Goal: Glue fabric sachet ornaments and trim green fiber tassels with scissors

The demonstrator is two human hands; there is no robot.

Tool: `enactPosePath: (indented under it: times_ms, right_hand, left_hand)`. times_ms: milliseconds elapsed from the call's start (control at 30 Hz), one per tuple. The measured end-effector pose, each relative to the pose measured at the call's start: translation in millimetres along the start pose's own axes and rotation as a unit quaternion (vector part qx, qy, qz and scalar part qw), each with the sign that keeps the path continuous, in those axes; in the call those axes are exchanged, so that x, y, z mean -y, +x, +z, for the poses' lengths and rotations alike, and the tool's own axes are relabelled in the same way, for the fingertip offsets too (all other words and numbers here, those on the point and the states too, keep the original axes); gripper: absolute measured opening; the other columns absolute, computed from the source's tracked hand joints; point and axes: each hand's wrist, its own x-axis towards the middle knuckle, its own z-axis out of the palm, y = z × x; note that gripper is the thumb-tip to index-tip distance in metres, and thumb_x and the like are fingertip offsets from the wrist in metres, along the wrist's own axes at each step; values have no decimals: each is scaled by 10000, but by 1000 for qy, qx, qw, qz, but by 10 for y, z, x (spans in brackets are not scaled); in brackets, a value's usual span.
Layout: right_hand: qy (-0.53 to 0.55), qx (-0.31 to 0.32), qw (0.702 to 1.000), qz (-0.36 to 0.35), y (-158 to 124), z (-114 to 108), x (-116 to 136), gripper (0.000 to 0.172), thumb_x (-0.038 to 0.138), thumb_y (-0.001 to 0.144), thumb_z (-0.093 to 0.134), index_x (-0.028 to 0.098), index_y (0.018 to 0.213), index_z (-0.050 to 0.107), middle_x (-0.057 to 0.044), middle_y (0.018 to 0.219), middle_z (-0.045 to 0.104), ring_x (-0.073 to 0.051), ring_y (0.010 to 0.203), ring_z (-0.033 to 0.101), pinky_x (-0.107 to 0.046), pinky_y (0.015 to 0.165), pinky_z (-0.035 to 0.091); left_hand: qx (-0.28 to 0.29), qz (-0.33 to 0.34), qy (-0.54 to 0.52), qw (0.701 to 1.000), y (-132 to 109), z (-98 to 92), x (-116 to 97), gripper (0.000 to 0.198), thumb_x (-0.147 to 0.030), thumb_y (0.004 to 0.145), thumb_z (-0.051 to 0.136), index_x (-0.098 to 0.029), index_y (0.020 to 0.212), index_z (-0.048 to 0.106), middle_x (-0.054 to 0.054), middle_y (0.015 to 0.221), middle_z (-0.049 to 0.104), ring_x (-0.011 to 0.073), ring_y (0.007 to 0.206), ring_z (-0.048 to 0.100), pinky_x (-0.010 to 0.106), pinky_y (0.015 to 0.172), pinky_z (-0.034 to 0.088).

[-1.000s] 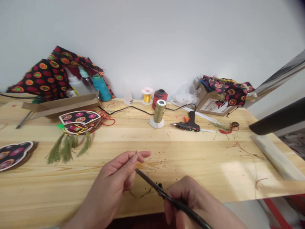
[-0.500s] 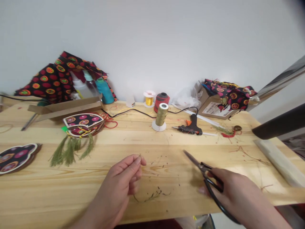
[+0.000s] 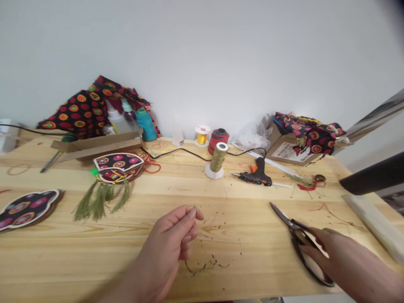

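Note:
In the lower middle, my left hand (image 3: 176, 235) is closed in a pinch, with a tiny tip of thread showing above the thumb and forefinger. Under that hand, a dark thin thread (image 3: 205, 267) curls on the tabletop among small dark clippings. My right hand (image 3: 334, 248) grips the handles of black scissors (image 3: 295, 227), thumb and fingers at the loops. The blades point up and left, low over the wood or on it; I cannot tell which. Beyond my hands stands a spool of olive thread (image 3: 218, 159).
A fabric-covered piece with green tassels (image 3: 118, 164) and a cloud-shaped piece (image 3: 30, 208) lie left. Behind are a cardboard tray (image 3: 101, 145), a yellow spool (image 3: 202, 136), a red spool (image 3: 217, 141) and a glue gun (image 3: 257, 173) with its cord. A box (image 3: 288, 147) holds fabric scraps.
My right hand has moved right with the scissors, away from my left hand, and the scissors sit lower. My left hand keeps its pinch. The whole view has shifted slightly.

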Motion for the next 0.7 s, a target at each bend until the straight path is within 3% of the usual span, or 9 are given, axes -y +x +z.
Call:
enactPosePath:
  times_ms: [67, 100, 167, 267, 333, 433, 500, 633, 700]
  right_hand:
    - [31, -40, 997, -51, 2, 7, 167, 204, 319, 768, 584, 191, 843, 724, -121, 837, 726, -298, 718, 688, -378, 602, 531]
    - [77, -67, 989, -112, -6, 6, 309, 223, 313, 818, 557, 198, 930, 710, -121, 932, 710, -280, 801, 677, -375, 666, 534]
    - [200, -134, 943, -229, -35, 7, 675, 184, 232, 862, 549, 215, 1000, 670, -97, 973, 667, -235, 893, 630, -341, 720, 521]
    - [317, -172, 862, -355, -90, 47, 1238, 261, 87, 813, 590, 206, 1042, 624, -45, 846, 623, -177, 797, 560, -293, 679, 502]
    - [331, -181, 841, -387, -121, 94, 1500, 311, 43, 805, 579, 218, 1059, 620, -28, 838, 617, -161, 773, 525, -297, 710, 491]
    - [330, -183, 839, -392, -143, 152, 1677, 225, 111, 854, 579, 242, 1026, 641, -12, 814, 628, -156, 754, 495, -305, 717, 474]
    - [344, -182, 834, -390, -134, 158, 1703, 144, 146, 883, 554, 234, 920, 661, -8, 768, 629, -157, 738, 482, -297, 685, 464]
    - [402, -165, 813, -389, -83, 83, 1673, 189, 108, 876, 532, 200, 761, 649, -7, 705, 625, -145, 689, 470, -293, 653, 457]
    - [426, -137, 806, -387, -62, 31, 1641, 177, 180, 878, 572, 199, 723, 656, -6, 679, 595, -146, 689, 471, -296, 651, 460]
  left_hand:
    - [9, -4, -2, 1000, -3, 24, -11, 222, -374, 767, 651, -156, 731, 630, -89, 525, 367, 42, 448, 176, 165, 413, 151]
    - [14, -6, -7, 1000, -4, 38, -12, 220, -373, 768, 652, -157, 733, 628, -89, 527, 365, 43, 450, 174, 166, 414, 148]
    - [27, -16, -26, 999, -6, 67, -5, 216, -369, 764, 660, -159, 730, 619, -96, 516, 346, 43, 447, 163, 169, 412, 135]
    - [45, -32, -51, 997, -26, 92, 17, 203, -358, 772, 663, -164, 738, 613, -109, 487, 313, 44, 432, 176, 175, 412, 130]
    - [52, -36, -61, 996, -51, 91, 27, 184, -349, 794, 645, -170, 760, 614, -87, 510, 395, 48, 440, 264, 175, 426, 181]
    - [61, -38, -69, 995, -85, 74, 37, 183, -351, 809, 628, -179, 753, 607, -52, 572, 500, 67, 475, 364, 186, 452, 250]
    - [61, -34, -59, 996, -91, 61, 49, 196, -366, 806, 630, -180, 746, 616, -56, 556, 486, 73, 471, 356, 191, 450, 253]
    - [52, 2, -15, 999, -57, 38, 80, 215, -392, 804, 624, -183, 767, 656, -43, 577, 510, 83, 490, 344, 197, 463, 269]
    - [37, 17, 15, 999, -33, 30, 77, 236, -410, 798, 623, -184, 755, 674, -58, 529, 460, 84, 475, 306, 195, 450, 254]
